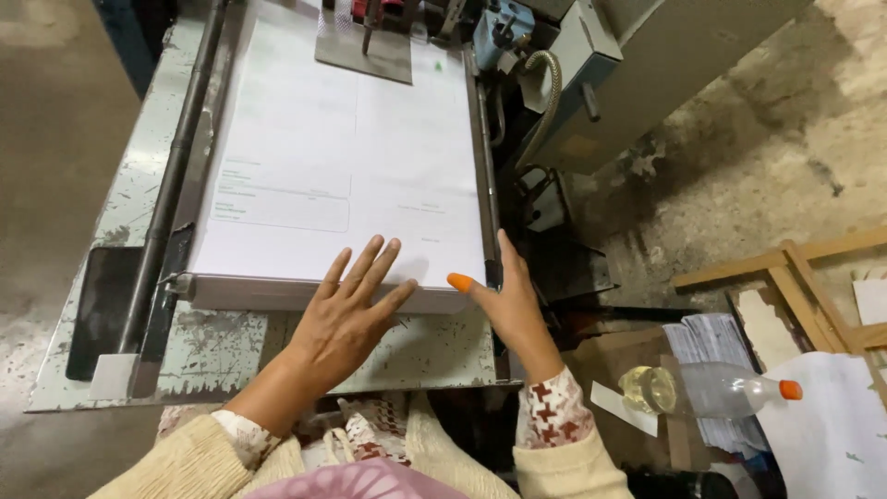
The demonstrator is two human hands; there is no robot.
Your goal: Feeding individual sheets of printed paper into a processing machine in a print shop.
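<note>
A thick stack of white printed sheets [342, 166] lies on the worn metal table [231, 351] of a machine. My left hand [346, 310] rests flat with fingers spread on the near edge of the stack. At the stack's near right corner my right hand [504, 296] is set edgewise against the side, fingers straight; an orange rubber cap covers its thumb tip, which touches the top sheet. Neither hand holds anything.
A metal rod [176, 166] runs along the table's left side. Machine parts and a ribbed hose [550, 92] stand at the back right. On the right floor lie a plastic bottle with orange cap [711, 388], paper piles [711, 342] and a wooden frame [795, 277].
</note>
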